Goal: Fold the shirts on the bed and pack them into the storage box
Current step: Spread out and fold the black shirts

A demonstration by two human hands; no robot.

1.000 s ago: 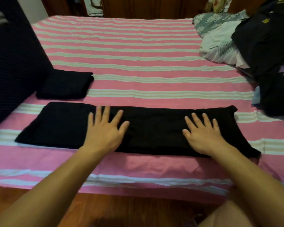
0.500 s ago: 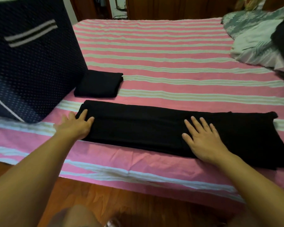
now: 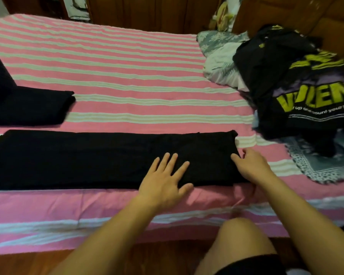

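Dark wooden wardrobe doors [image 3: 147, 12] stand behind the bed, above a reddish wooden floor [image 3: 18, 263].

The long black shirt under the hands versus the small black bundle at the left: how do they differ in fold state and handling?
The long black shirt lies as a wide strip along the bed's near edge; the small black bundle is a compact rectangle farther back. The left hand lies flat on the strip and the right hand takes its right end; nothing touches the bundle. Both are plain black, on the striped bedsheet.
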